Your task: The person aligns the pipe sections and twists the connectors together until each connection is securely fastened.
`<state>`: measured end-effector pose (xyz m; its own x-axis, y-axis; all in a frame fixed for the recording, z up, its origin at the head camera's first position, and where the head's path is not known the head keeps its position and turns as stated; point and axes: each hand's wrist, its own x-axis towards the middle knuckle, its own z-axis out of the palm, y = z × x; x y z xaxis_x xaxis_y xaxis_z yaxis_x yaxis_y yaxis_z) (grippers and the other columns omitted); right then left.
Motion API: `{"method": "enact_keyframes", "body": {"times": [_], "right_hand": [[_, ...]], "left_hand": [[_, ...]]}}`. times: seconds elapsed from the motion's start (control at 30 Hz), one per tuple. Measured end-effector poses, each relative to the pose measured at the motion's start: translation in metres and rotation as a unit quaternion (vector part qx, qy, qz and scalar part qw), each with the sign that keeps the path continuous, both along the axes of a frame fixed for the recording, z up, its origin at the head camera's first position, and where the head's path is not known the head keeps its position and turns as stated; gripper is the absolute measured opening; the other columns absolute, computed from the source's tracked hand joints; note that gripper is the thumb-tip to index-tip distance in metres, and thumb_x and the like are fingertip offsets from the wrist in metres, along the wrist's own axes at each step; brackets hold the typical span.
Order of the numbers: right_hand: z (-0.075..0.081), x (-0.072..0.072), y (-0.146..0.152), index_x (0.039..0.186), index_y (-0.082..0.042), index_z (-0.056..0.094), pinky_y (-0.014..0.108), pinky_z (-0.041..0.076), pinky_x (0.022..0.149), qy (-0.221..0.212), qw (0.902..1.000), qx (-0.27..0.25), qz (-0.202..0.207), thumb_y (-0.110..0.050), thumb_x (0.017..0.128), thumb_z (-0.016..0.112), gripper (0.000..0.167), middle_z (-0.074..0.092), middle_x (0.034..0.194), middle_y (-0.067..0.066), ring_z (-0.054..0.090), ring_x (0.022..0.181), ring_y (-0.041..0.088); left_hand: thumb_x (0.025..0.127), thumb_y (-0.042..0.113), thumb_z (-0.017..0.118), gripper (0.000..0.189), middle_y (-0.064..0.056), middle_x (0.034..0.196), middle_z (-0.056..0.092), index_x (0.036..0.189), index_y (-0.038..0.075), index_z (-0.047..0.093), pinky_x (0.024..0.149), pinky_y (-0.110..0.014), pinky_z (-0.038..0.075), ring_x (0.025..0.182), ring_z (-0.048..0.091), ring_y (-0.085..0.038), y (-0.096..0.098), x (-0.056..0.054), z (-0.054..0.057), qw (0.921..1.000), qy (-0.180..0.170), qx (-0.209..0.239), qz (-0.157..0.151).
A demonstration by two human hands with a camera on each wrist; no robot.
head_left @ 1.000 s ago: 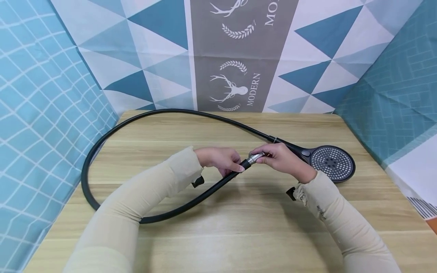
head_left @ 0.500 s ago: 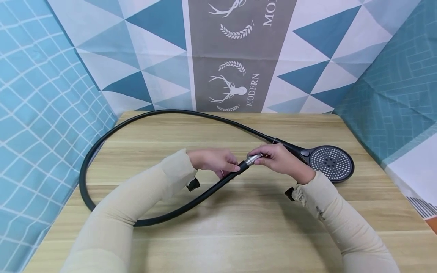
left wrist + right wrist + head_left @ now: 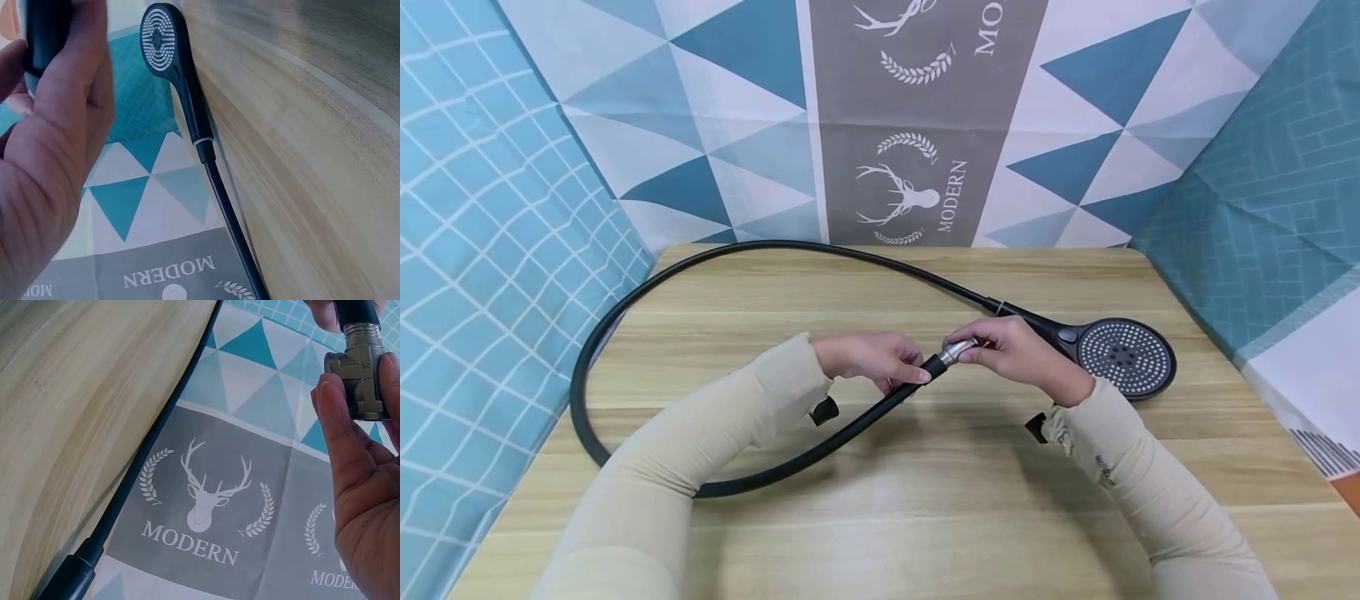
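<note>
In the head view my left hand pinches the black end sleeve of a shower hose between thumb and fingers. My right hand grips a silver metal tee-shaped fitting in line with that hose end. In the right wrist view a few threads show between the fitting's body and the black sleeve, and my thumb and fingers hold it from both sides. Joined to the hose's other end, a black handheld shower head lies face up on the table, right of my right hand.
From the shower head the hose loops along the back and left of the wooden table, passing under my left forearm. Patterned sheets stand upright behind the table and at both sides. A dark strap piece hangs at each wrist.
My left hand and forearm have shifted slightly left, and the near part of the hose with them. Its fingers have moved a little on the hose sleeve. The right hand keeps holding the fitting.
</note>
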<state>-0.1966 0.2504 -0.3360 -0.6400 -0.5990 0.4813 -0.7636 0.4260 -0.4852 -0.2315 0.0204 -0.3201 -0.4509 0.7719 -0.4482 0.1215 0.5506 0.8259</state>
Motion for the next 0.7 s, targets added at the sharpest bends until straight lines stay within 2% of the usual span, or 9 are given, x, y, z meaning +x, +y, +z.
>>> {"method": "enact_keyframes", "body": {"times": [0.2,0.33,0.5,0.7], "right_hand": [[-0.003,0.001,-0.003,0.099,0.004,0.070,0.026,0.050,0.062,-0.005,0.9999,0.011,0.011,0.009,0.078,0.072,0.021,0.070,0.093,0.011,0.062,0.078,0.011],[-0.002,0.003,-0.004,0.099,0.003,0.070,0.026,0.051,0.064,-0.009,0.9997,0.018,0.014,0.008,0.078,0.073,0.022,0.070,0.094,0.010,0.063,0.080,0.013],[-0.001,0.005,-0.006,0.099,0.004,0.070,0.026,0.051,0.064,-0.001,0.9995,0.019,0.024,0.009,0.076,0.073,0.024,0.070,0.094,0.011,0.063,0.079,0.013],[0.003,0.005,-0.008,0.098,0.005,0.070,0.025,0.048,0.059,0.028,0.9991,0.005,0.032,0.012,0.074,0.073,0.025,0.070,0.092,0.012,0.061,0.074,0.011]], "left_hand": [[0.102,0.010,0.044,0.019,-0.002,0.073,0.046,0.087,0.001,0.051,0.067,-0.027,0.049,0.067,0.047,-0.010,-0.004,0.002,0.000,0.9984,-0.052,0.001,-0.019],[0.103,0.007,0.040,0.019,-0.002,0.073,0.043,0.089,0.000,0.051,0.071,-0.027,0.048,0.071,0.045,-0.011,-0.007,0.004,-0.001,0.9974,-0.063,0.008,-0.033],[0.103,0.006,0.041,0.020,-0.001,0.070,0.041,0.084,0.002,0.049,0.069,-0.026,0.046,0.068,0.042,-0.011,-0.010,0.007,-0.002,0.9980,-0.051,0.016,-0.033],[0.102,0.008,0.045,0.019,-0.002,0.073,0.044,0.085,0.002,0.051,0.075,-0.029,0.049,0.073,0.047,-0.012,-0.012,0.008,-0.002,0.9993,-0.025,0.022,-0.015]]}}
